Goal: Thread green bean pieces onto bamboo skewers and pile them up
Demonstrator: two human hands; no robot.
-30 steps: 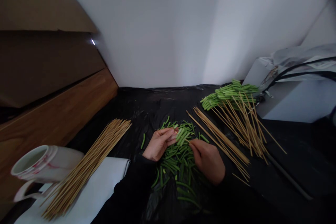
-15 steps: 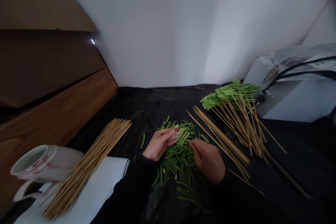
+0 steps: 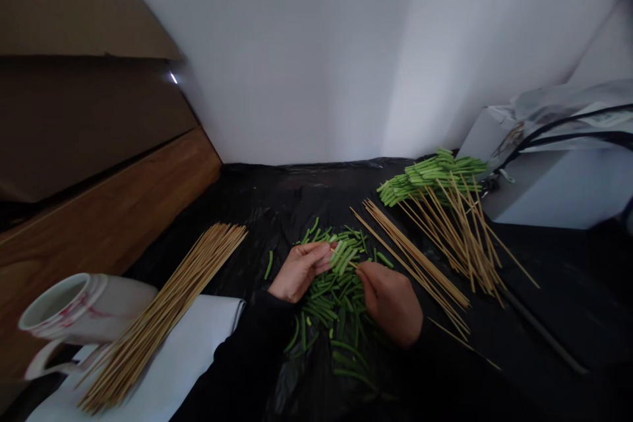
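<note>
In the middle of the view, a bamboo skewer (image 3: 353, 265) carries a short row of cut green stems (image 3: 343, 254) that look like garlic scapes. My right hand (image 3: 393, 300) is closed around the skewer's bare shaft on the right side. At the left end of the row, my left hand (image 3: 301, 271) pinches with thumb and fingers; whether it grips the outermost piece, the skewer tip or both is partly hidden. Beneath both hands spreads a loose pile of garlic scape pieces (image 3: 321, 306) on black plastic sheeting (image 3: 247, 198).
Bare skewers (image 3: 418, 260) lie right of the pile. Behind them are stacked filled skewers (image 3: 430, 178), beside a white box (image 3: 558, 184). At left, a large skewer bundle (image 3: 168, 310) rests on a white sheet (image 3: 198, 336) by a tipped ceramic mug (image 3: 113, 306). A wall (image 3: 297, 79) stands behind.
Both hands keep nearly the same position and grip. The view has shifted very slightly; nothing else has visibly moved.
</note>
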